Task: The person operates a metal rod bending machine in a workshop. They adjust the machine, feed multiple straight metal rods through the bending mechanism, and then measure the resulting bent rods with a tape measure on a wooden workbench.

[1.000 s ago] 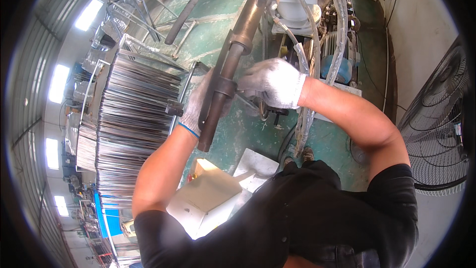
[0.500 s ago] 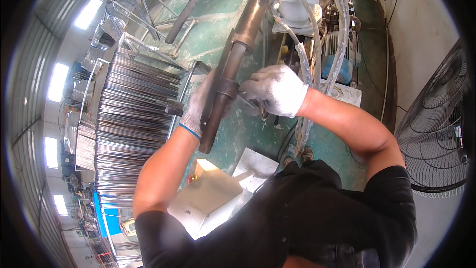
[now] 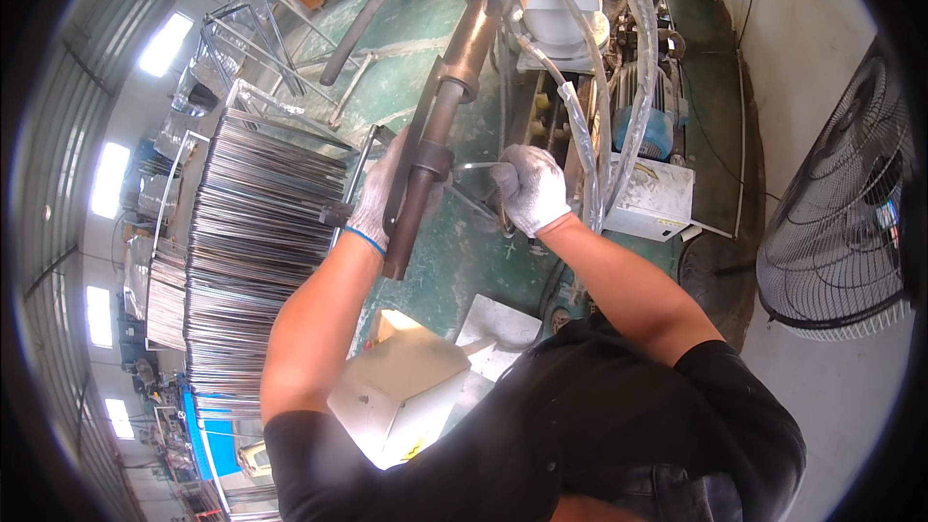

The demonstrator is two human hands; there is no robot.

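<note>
A long dark steel shaft [image 3: 410,222] with a collar [image 3: 432,159] slants across the middle, below a bronze-coloured cylinder [image 3: 475,43]. My left hand [image 3: 375,195], in a white knit glove with a blue cuff edge, wraps the shaft from its left and underneath. Glove fabric shows again on the shaft's right side, while most of the fingers are hidden. To the right of the collar, my gloved right hand [image 3: 536,188] is closed on a thin bent metal rod that looks like a hex key [image 3: 474,166]. The key's far end reaches the collar; the exact contact is too small to tell.
A rack of bundled thin metal rods [image 3: 266,261] stands close on the left. Hoses [image 3: 633,87] hang beside a motor [image 3: 646,126] on the right. A standing fan [image 3: 836,232] is by the right wall. A pale box [image 3: 396,382] sits below my hands.
My right hand has drawn back from the collar, toward the right and down, and turned, bringing the hex key into view. My left hand stays on the shaft. The whole view has shifted slightly.
</note>
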